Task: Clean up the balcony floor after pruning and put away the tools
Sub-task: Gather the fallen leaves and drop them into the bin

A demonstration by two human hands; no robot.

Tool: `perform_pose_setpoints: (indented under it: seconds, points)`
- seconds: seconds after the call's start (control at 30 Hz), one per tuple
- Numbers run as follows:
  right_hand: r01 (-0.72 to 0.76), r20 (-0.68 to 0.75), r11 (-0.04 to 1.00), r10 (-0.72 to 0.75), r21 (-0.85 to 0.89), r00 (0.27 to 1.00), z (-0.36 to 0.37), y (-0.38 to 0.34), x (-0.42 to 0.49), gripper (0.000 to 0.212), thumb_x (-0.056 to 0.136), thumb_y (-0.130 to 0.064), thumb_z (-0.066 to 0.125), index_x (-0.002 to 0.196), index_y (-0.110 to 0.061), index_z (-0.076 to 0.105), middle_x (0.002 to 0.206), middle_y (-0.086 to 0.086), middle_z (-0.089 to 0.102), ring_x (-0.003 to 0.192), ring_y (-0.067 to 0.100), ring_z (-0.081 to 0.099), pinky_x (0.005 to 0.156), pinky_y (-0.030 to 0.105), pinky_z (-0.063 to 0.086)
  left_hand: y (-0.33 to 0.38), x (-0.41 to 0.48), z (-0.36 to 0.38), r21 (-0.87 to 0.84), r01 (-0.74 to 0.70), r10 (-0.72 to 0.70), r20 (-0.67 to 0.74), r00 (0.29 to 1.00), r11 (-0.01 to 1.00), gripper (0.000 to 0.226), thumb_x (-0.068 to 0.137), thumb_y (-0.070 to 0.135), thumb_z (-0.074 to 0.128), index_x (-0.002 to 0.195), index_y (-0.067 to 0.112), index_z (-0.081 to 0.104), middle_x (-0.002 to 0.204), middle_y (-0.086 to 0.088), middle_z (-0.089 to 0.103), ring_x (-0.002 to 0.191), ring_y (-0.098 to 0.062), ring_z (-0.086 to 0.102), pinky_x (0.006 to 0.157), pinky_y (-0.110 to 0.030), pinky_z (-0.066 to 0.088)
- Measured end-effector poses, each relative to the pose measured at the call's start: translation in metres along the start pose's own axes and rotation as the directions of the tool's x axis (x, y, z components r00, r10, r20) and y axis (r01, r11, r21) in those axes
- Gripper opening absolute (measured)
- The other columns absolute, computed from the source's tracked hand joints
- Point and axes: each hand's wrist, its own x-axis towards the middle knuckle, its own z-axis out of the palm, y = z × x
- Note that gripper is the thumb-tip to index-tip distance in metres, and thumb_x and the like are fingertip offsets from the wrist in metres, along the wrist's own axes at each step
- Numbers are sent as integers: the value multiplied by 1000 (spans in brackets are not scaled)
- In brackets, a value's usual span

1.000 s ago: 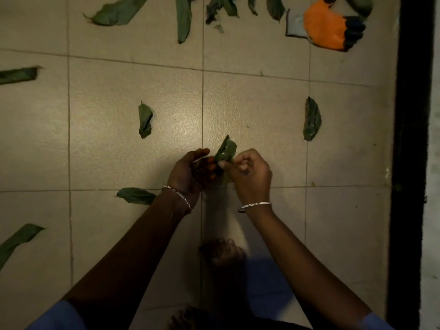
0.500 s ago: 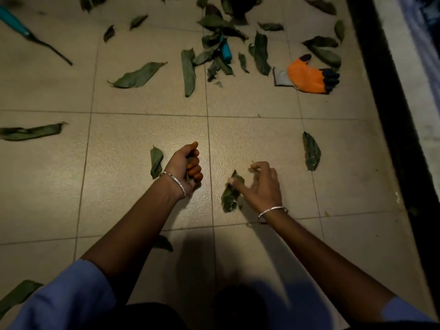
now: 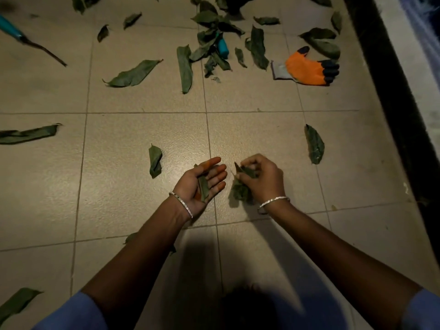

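**Left palm open under a leaf, right fingers clamped on a crumpled bunch**

The left hand (image 3: 200, 186) is turned palm up over the floor, its fingers (image 3: 215, 171) straight and slightly spread. A narrow leaf strip (image 3: 203, 186) lies loose along the palm, not gripped. Just beside it, the right hand (image 3: 262, 179) is knuckles up, its fingers (image 3: 252, 160) curled in and pinching a bunch of crumpled leaves (image 3: 240, 191). The bunch hangs below them, in the gap between the two hands and not touching the left fingertips.

The floor (image 3: 142, 210) is beige tile, dimly lit, with a dark strip (image 3: 392, 103) along its right side. A folded leaf (image 3: 155, 160) lies near the left hand, on its left. A single leaf (image 3: 314, 145) lies to the right of the right hand. Farther out lies a thick scatter of leaves (image 3: 214, 32), with a teal handle (image 3: 223, 47) showing among them. An orange glove (image 3: 307, 67) with dark fingertips lies to the right of the scatter. A teal-handled tool (image 3: 14, 30) lies at the far left.
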Motion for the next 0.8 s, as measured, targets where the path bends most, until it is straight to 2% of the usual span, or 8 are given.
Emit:
perform_pose_setpoints:
  seconds: [0.13, 0.23, 0.37, 0.43, 0.5, 0.63, 0.7, 0.8]
  points:
    - [83, -81, 993, -76, 89, 994, -11, -30, 2, 30, 72, -9, 85, 93, -11, 64, 80, -7, 65, 71, -6, 60, 62, 7, 46, -10, -8, 14, -133, 58, -40, 131, 991, 989, 42, 96, 30, 52, 132, 10, 57, 119, -14, 67, 113, -27, 63, 107, -44, 42]
    - [147, -25, 988, -146, 55, 989, -6, -45, -2, 29, 73, -19, 85, 92, -13, 63, 82, -9, 66, 75, -3, 62, 62, 7, 47, -10, -11, 23, -179, 80, -41, 214, 976, 981, 49, 98, 41, 51, 133, 7, 56, 132, -18, 60, 122, -31, 58, 109, -47, 39]
    - [202, 78, 975, -209, 92, 975, -7, -50, -15, 24, 82, -27, 78, 98, -13, 66, 94, -6, 68, 87, 3, 66, 68, 17, 56, -6, -10, 26, -175, 60, -28, 181, 983, 983, 58, 93, 51, 55, 133, 8, 55, 126, -17, 61, 111, -33, 63, 100, -46, 47]
    - [232, 56, 964, -241, 134, 969, -16, -49, -18, 16, 88, -25, 72, 97, -12, 68, 94, -6, 69, 90, 4, 65, 68, 16, 55, -7, -8, 24, -173, 60, -31, 161, 987, 983, 67, 90, 56, 56, 137, 9, 51, 130, -18, 59, 117, -34, 59, 106, -47, 40]
    - [237, -19, 964, -237, 117, 971, -29, -40, -10, 7, 90, -19, 69, 92, -12, 68, 89, -7, 69, 84, 3, 64, 65, 12, 50, -6, -7, 22, -175, 47, -27, 119, 993, 983, 64, 88, 59, 56, 129, 11, 56, 114, -14, 66, 104, -28, 64, 95, -43, 47]
    - [97, -243, 995, -99, -19, 965, -65, 19, 31, 8, 87, -7, 66, 92, -12, 68, 90, 1, 69, 82, 11, 63, 73, 26, 52, -4, -1, 20, -174, 60, -47, 79, 996, 983, 64, 86, 57, 59, 130, 11, 56, 100, -8, 68, 86, -20, 65, 81, -35, 51]
    - [-68, -325, 984, 10, -168, 946, -88, 54, 53, 22, 86, -9, 66, 109, -9, 64, 108, 11, 64, 99, 26, 60, 81, 27, 46, -1, 1, 21, -158, 75, -60, 96, 994, 985, 70, 85, 55, 63, 138, 11, 52, 105, -7, 66, 89, -21, 65, 82, -35, 50]
    - [-209, -259, 929, 130, -306, 957, -111, 88, 73, 56, 89, -19, 68, 139, -10, 46, 135, 20, 48, 121, 38, 46, 97, 37, 41, 3, 3, 24, -146, 73, -50, 150, 987, 987, 74, 81, 51, 70, 138, 9, 52, 109, -7, 65, 93, -21, 63, 83, -35, 49]
